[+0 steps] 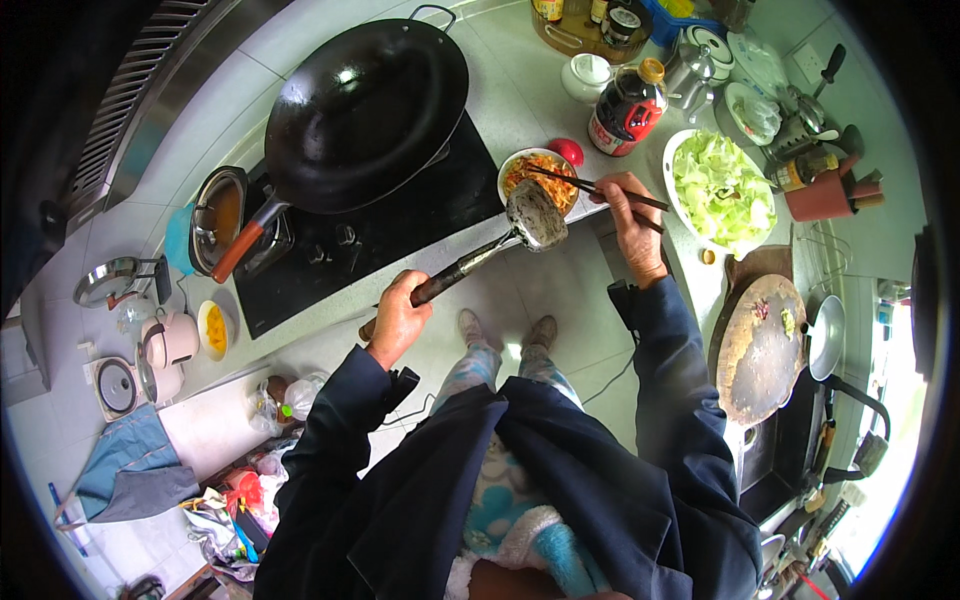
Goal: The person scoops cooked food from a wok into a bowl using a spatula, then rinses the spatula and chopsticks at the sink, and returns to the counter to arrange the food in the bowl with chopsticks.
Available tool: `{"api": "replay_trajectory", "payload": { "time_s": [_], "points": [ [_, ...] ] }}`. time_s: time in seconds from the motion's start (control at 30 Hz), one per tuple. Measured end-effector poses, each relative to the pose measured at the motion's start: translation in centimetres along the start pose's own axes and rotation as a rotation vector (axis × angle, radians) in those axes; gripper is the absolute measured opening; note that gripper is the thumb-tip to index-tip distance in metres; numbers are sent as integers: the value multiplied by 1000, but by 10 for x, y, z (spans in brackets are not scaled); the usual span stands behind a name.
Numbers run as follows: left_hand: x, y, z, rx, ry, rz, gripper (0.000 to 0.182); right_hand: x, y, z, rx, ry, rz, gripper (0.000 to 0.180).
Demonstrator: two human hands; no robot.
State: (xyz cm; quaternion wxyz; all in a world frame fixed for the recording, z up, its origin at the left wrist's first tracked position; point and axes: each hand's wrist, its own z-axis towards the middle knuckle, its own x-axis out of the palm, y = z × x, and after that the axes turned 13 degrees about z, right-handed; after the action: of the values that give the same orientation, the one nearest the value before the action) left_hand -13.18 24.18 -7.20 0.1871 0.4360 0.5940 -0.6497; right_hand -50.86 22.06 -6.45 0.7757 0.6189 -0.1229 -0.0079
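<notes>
My left hand (400, 319) grips the handle of a metal wok spatula (537, 215), its blade held over the near edge of a bowl of shredded vegetables (531, 161). Dark chopsticks (611, 193) are held in my right hand (628, 225), their tips at the shreds in the bowl. A large black wok (367, 120) with a wooden handle rests on the cooktop (360, 255) to the left. Behind the bowl are a small red object (567, 151) and a dark sauce bottle (627, 109). What lies under the spatula blade is hidden.
A bowl of chopped green leaves (721, 191) stands on the right counter, nearer than it a round chopping board (759, 352) and a sink (772, 465). A yellow-filled bowl (216, 330), a rice cooker (169, 339) and a lidless-looking pot (219, 217) stand at left. The wok's handle juts towards the counter's front edge.
</notes>
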Motion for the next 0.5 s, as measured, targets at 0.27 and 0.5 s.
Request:
{"api": "replay_trajectory", "payload": {
  "time_s": [0.27, 0.5],
  "points": [
    [0, 10, -3, -79, 31, -17, 29, 16, 20, -33, -257, 158, -227, 8],
    [-2, 16, -9, -109, 29, -138, 29, 23, 20, -42, -338, -14, -360, 12]
  ]
}}
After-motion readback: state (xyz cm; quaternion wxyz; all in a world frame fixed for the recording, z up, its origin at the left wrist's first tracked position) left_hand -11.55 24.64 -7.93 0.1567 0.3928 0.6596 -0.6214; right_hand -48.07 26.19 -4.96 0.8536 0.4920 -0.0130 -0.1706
